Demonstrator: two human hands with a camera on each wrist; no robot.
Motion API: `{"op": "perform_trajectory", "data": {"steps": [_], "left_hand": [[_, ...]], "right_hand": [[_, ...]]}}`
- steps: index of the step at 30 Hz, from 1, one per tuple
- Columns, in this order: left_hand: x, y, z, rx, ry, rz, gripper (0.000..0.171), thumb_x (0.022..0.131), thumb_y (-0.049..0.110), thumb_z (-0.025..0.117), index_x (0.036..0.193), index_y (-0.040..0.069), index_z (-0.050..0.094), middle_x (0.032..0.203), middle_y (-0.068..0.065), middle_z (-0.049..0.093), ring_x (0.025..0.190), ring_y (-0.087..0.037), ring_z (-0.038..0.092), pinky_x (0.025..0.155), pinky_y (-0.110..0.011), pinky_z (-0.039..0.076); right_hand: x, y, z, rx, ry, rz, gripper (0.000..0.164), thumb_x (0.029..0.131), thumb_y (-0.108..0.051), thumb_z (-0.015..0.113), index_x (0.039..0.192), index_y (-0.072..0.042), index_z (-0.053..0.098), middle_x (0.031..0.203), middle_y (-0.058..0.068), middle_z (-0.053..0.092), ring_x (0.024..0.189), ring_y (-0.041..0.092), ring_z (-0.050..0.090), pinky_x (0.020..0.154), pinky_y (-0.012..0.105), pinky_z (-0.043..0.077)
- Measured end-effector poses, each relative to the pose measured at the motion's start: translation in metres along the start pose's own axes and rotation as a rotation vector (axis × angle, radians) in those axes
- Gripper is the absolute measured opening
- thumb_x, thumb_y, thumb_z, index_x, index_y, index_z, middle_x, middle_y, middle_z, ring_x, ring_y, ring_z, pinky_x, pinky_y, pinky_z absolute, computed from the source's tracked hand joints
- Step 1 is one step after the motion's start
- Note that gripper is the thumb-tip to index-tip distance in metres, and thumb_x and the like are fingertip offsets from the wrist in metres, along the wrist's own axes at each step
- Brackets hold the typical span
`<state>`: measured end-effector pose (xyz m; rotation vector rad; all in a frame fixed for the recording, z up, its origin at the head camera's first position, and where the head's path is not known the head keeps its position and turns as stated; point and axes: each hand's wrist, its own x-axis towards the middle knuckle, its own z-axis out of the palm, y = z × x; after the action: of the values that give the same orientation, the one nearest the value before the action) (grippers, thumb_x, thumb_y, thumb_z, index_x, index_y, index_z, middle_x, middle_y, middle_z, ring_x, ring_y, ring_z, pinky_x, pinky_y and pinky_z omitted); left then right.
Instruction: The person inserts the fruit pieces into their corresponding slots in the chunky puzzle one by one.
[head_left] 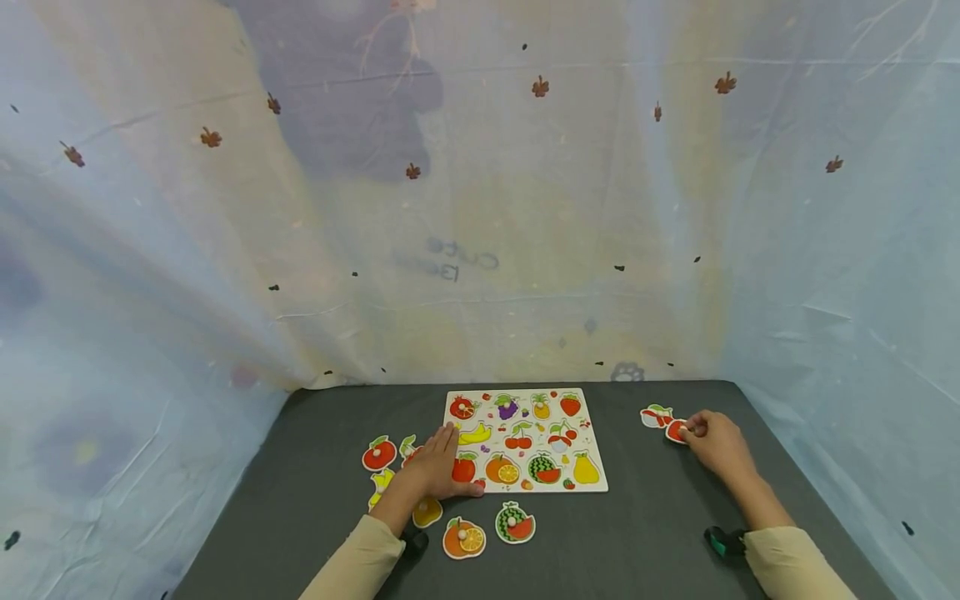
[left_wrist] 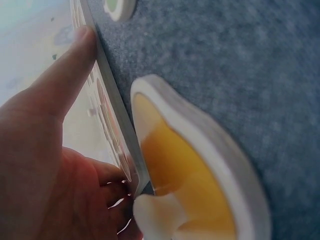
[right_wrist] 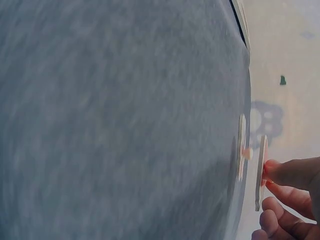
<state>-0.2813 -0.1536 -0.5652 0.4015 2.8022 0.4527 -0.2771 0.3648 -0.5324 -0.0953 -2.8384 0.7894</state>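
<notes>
A white fruit puzzle board [head_left: 491,414] lies on the dark table. My left hand [head_left: 432,468] rests on its left edge, fingers extended and thumb along the near edge. At the right, my right hand [head_left: 718,444] pinches a red fruit puzzle piece [head_left: 676,431] with thumb and finger. The right wrist view shows that piece [right_wrist: 261,172] raised off the cloth. Another piece with red and green print [head_left: 656,416] lies just beyond it. A yellow-orange piece [left_wrist: 185,165] with a pale knob lies close beside my left hand, partly under the wrist in the head view.
Nearer than the board lie an orange piece [head_left: 464,538] and a watermelon piece [head_left: 515,523]. Left of the board are a red fruit piece [head_left: 378,454], a banana piece [head_left: 381,482] and a partly hidden piece [head_left: 407,446]. A printed curtain [head_left: 480,208] hangs behind the table.
</notes>
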Motion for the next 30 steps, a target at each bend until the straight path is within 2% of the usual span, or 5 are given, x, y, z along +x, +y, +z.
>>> {"op": "perform_trajectory", "data": {"steps": [9, 17, 22, 24, 30], "left_hand": [[-0.005, 0.006, -0.006, 0.005, -0.001, 0.005, 0.135, 0.078, 0.082, 0.076, 0.168, -0.002, 0.021, 0.178, -0.021, 0.015, 0.164, -0.043, 0.015, 0.130, -0.058, 0.019], [-0.013, 0.013, -0.013, 0.003, -0.006, -0.002, 0.133, 0.078, 0.078, 0.080, 0.167, -0.004, 0.024, 0.176, -0.023, 0.018, 0.163, -0.043, 0.018, 0.129, -0.058, 0.022], [-0.016, 0.017, -0.018, 0.007, -0.017, -0.012, 0.131, 0.079, 0.075, 0.082, 0.167, -0.003, 0.024, 0.177, -0.022, 0.018, 0.163, -0.042, 0.018, 0.129, -0.057, 0.022], [-0.016, 0.016, -0.018, 0.001, -0.014, -0.011, 0.131, 0.079, 0.076, 0.081, 0.167, -0.003, 0.024, 0.177, -0.022, 0.017, 0.164, -0.041, 0.017, 0.130, -0.057, 0.022], [-0.005, 0.005, -0.005, -0.001, -0.012, -0.005, 0.133, 0.080, 0.078, 0.078, 0.169, -0.001, 0.020, 0.179, -0.019, 0.013, 0.165, -0.039, 0.013, 0.131, -0.055, 0.019]], "right_hand": [[0.004, -0.018, 0.011, 0.011, -0.003, -0.042, 0.018, 0.099, -0.015, 0.075, 0.101, 0.003, 0.070, 0.094, 0.018, 0.062, 0.085, 0.032, 0.062, 0.074, 0.052, 0.050], [0.009, -0.034, 0.020, 0.026, -0.014, -0.067, 0.018, 0.100, -0.012, 0.075, 0.103, 0.004, 0.069, 0.096, 0.019, 0.063, 0.085, 0.032, 0.062, 0.075, 0.053, 0.051], [0.013, -0.043, 0.027, 0.036, -0.018, -0.092, 0.017, 0.100, -0.012, 0.075, 0.104, 0.004, 0.070, 0.095, 0.017, 0.062, 0.083, 0.029, 0.060, 0.072, 0.047, 0.050], [0.014, -0.047, 0.030, 0.042, -0.023, -0.097, 0.017, 0.100, -0.013, 0.075, 0.105, 0.003, 0.071, 0.095, 0.015, 0.062, 0.082, 0.028, 0.059, 0.071, 0.045, 0.049], [0.017, -0.061, 0.037, 0.055, -0.030, -0.125, 0.016, 0.099, -0.011, 0.076, 0.105, 0.002, 0.072, 0.094, 0.014, 0.062, 0.081, 0.026, 0.058, 0.070, 0.043, 0.048]]}}
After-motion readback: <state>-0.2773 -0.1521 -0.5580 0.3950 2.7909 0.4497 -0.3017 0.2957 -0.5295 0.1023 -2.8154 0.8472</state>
